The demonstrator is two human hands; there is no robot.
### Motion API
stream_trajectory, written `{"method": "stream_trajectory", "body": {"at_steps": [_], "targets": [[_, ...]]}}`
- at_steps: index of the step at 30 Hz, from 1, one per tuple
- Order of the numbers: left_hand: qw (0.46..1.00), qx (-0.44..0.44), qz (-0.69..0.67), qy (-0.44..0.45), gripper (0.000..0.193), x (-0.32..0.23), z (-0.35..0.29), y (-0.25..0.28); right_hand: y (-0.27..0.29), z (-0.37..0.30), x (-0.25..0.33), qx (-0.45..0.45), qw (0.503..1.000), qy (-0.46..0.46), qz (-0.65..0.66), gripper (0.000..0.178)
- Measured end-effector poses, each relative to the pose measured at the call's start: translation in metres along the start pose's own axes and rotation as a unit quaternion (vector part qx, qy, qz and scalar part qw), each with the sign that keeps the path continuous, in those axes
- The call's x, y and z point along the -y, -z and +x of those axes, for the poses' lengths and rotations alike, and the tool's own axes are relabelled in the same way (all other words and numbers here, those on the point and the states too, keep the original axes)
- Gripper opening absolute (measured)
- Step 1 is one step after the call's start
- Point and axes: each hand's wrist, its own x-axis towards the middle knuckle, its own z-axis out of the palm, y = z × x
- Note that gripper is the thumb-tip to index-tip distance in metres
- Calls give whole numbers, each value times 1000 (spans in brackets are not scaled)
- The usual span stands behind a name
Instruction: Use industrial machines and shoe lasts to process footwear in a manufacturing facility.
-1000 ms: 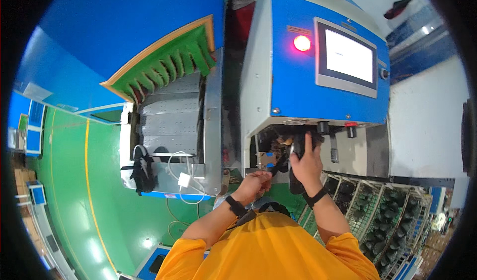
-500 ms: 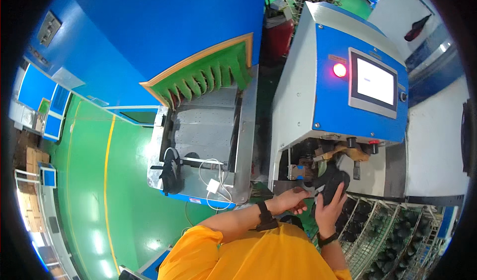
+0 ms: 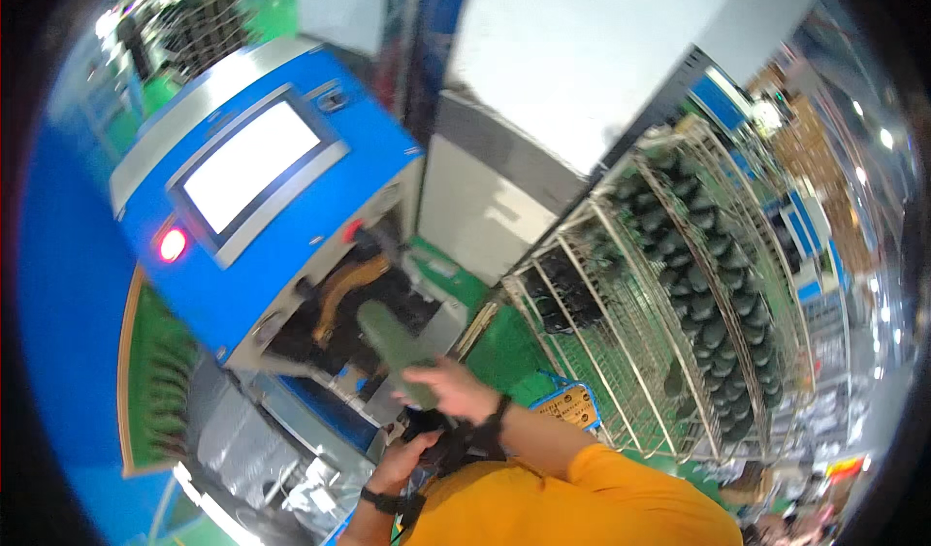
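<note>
Right hand: I see it gripping a dark green shoe sole, sole sticking up-left in front of the machine opening.
Left hand: curled near a dark item at my chest; can't tell the grip.
Machine: blue, screen lit, red lamp on.
Rack: wire shelves of dark soles, to the right.

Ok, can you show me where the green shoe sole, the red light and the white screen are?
Green shoe sole (image 3: 396, 344), head view, middle of its flat face.
Red light (image 3: 173, 244), head view, centre of the lamp.
White screen (image 3: 250, 164), head view, middle of the bright panel.
</note>
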Motion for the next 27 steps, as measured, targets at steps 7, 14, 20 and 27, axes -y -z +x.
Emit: {"method": "stream_trajectory", "body": {"at_steps": [7,14,20,27], "targets": [[996,-43,-22,71,46,-33,0,-26,76,-76,50,-5,863,213,-459,73],[928,-146,327,104,49,-24,32,-84,328,-134,82,-609,662,173,-402,68],[943,-132,280,122,38,-14,69,-137,572,-159,181,-657,671,7,-344,83],[907,-260,308,124,44,-29,-2,-95,591,-87,182,-601,649,-48,-464,61]]}}
